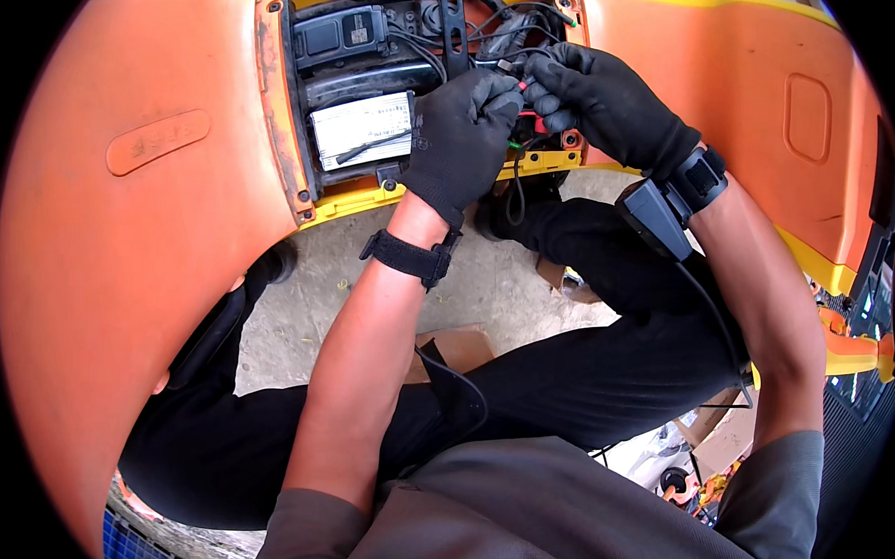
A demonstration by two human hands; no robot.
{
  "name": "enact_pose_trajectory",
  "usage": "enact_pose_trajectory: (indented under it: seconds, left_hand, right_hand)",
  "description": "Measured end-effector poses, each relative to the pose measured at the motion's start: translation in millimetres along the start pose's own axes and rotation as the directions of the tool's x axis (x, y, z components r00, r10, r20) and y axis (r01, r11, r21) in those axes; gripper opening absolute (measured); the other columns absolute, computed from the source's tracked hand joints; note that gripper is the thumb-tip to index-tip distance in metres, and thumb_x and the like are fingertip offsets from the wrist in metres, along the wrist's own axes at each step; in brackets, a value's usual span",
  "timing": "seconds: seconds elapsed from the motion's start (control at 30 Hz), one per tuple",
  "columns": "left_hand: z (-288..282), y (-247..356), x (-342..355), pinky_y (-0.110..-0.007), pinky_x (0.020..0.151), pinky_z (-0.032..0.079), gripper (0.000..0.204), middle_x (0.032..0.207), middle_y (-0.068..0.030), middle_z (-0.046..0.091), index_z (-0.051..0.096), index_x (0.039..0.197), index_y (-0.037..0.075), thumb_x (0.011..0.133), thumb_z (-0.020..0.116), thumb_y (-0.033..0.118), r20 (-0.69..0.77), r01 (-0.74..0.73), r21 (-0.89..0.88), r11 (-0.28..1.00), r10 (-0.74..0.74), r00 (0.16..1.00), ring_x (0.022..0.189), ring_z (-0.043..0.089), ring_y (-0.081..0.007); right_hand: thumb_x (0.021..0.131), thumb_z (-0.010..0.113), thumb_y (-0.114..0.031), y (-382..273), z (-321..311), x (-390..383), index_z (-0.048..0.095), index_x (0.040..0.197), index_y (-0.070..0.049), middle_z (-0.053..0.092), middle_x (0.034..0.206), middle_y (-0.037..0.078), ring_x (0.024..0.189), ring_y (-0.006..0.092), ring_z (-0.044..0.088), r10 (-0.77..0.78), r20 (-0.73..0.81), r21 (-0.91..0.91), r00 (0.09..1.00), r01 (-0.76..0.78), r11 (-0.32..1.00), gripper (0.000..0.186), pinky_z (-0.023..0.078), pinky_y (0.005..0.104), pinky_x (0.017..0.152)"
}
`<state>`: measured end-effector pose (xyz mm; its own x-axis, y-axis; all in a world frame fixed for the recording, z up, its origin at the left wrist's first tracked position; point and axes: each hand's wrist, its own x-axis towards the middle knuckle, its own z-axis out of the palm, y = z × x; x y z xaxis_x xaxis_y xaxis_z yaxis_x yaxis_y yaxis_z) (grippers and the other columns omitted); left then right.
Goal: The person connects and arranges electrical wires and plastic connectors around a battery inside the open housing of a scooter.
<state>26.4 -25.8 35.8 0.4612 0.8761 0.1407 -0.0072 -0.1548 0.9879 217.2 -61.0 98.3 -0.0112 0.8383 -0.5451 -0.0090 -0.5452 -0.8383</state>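
Note:
Both of my hands wear dark gloves and meet over the open compartment of an orange and yellow vehicle body. My left hand (464, 132) is closed, its thumb and fingertips pinched at a thin black cable with a small red connector (522, 86). Close beside it on the right, my right hand (611, 100) has its fingers curled in a pinch around the same spot. The fingers hide much of what they hold. A loop of black cable (515, 198) hangs below the hands. Left of my left hand sits a box with a white label (359, 129), a loose black cable end lying across it.
A black module (340, 34) and an upright black bracket (453, 28) fill the compartment's far part among tangled cables. Orange panels (124, 219) curve away on both sides. Cardboard (455, 349) lies on the concrete floor between my legs. Wires trail from the straps on both wrists.

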Motion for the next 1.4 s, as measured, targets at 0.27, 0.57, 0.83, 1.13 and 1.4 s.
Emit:
enact_pose_trajectory:
  seconds: [0.27,0.57,0.83,1.13,1.4]
  left_hand:
    - [1,5,3,-0.038,0.070,0.054,0.011,0.082,-0.0205,0.068,0.068,0.091,-0.002,0.085,0.066,0.007,-0.008,-0.113,0.127,0.985,0.115,0.993,0.076,0.068,-0.0376]
    - [10,1,4,-0.033,0.071,0.052,0.017,0.087,-0.0162,0.070,0.069,0.102,-0.003,0.086,0.065,0.004,-0.068,-0.114,0.096,0.989,0.121,0.990,0.077,0.069,-0.0270]
    - [-11,-2,2,-0.039,0.077,0.053,0.022,0.091,-0.0161,0.069,0.067,0.101,0.000,0.083,0.071,0.010,-0.155,-0.049,0.241,0.969,0.088,0.984,0.088,0.068,-0.0329]
    - [-3,-13,-4,-0.036,0.071,0.053,0.029,0.094,-0.0145,0.067,0.066,0.113,0.002,0.086,0.071,0.011,-0.006,-0.083,0.317,0.945,0.090,0.996,0.078,0.066,-0.0243]
    - [26,-5,-24,-0.046,0.075,0.051,0.028,0.100,-0.0164,0.059,0.066,0.109,0.005,0.083,0.068,0.015,0.155,-0.149,0.568,0.809,0.072,0.985,0.094,0.060,-0.0366]
  right_hand:
    - [0.102,0.057,-0.026,2,1,0,0.063,0.104,-0.005,0.068,0.087,0.000,0.071,0.0037,0.064,0.017,-0.001,0.034,1.000,-0.017,0.999,0.022,0.056,0.0182,0.067]
    - [0.103,0.057,-0.026,3,1,4,0.064,0.103,-0.005,0.067,0.086,-0.001,0.069,0.0027,0.062,-0.023,0.014,0.081,1.000,0.022,0.996,0.022,0.055,0.0178,0.065]
    - [0.102,0.055,-0.026,-11,-5,9,0.064,0.101,-0.005,0.068,0.084,0.004,0.070,0.0093,0.066,-0.075,-0.301,-0.184,0.951,0.020,0.983,0.023,0.056,0.0253,0.065]
    - [0.090,0.061,-0.021,-9,-9,2,0.062,0.103,-0.008,0.069,0.086,0.019,0.086,0.0392,0.066,-0.468,-0.238,-0.933,0.851,-0.066,0.353,0.018,0.053,0.0477,0.077]
    - [0.087,0.066,-0.015,-1,1,-4,0.058,0.105,-0.005,0.067,0.088,0.018,0.087,0.0384,0.065,-0.414,-0.001,-0.942,0.910,0.138,0.306,0.022,0.052,0.0457,0.075]
